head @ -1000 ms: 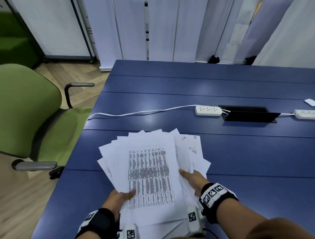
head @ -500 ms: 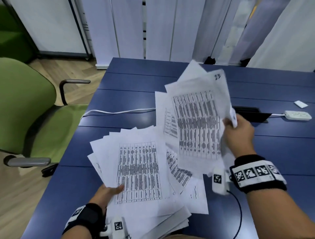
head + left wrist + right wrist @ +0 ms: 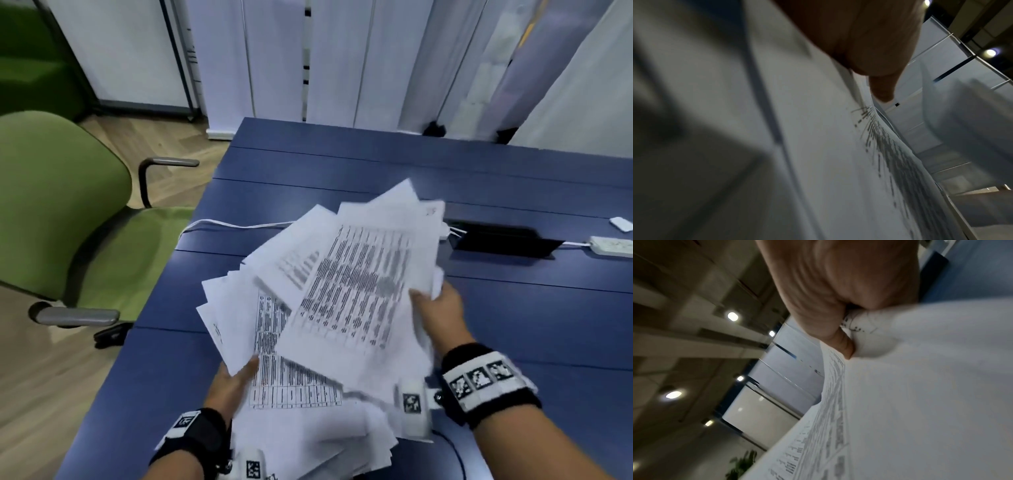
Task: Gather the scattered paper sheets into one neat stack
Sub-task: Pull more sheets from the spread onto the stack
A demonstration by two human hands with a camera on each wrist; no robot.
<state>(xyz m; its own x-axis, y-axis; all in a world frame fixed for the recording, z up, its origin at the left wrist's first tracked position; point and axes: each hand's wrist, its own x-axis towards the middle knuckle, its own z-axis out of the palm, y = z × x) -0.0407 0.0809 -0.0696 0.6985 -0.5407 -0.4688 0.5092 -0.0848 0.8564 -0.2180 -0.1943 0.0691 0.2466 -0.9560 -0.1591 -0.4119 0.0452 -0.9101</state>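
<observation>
Right hand (image 3: 436,308) pinches a lifted bundle (image 3: 356,284) by its right edge; left hand (image 3: 233,380) grips the fanned sheets (image 3: 294,394) at the desk's (image 3: 513,325) near-left corner. Best to lower the bundle squarely, aligning edges.

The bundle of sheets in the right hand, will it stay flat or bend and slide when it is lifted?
Probably floppy: the bundle curves away from the right hand gripping one edge. Sheets likely slip apart, since they already fan out unevenly. Looks light, as one hand holds it.
</observation>
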